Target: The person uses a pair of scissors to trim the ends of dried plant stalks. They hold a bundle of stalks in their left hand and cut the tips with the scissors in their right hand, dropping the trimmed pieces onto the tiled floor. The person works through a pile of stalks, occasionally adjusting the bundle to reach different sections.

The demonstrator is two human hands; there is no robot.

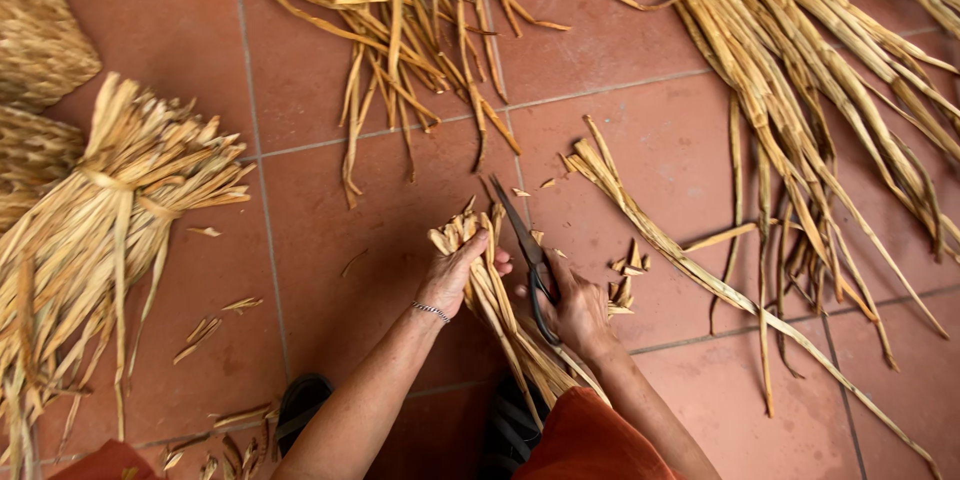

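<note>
Hands with leaves and scissors over the tiled floor (330, 240).
Left hand (455, 275) grips a leaf bunch (500, 310); right hand (578, 312) is closed on the scissors (525, 240), blades open.

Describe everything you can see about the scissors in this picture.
The scissors are dark metal with long, narrow blades and black loop handles. The right hand holds them by the handles, fingers through the loops. The blades look closed or nearly closed and point up and away from the person, toward the upper left. They lie just right of the cut ends of a bundle of dried leaf strips that the left hand grips. Small trimmed scraps lie on the tiled floor around them.
</note>
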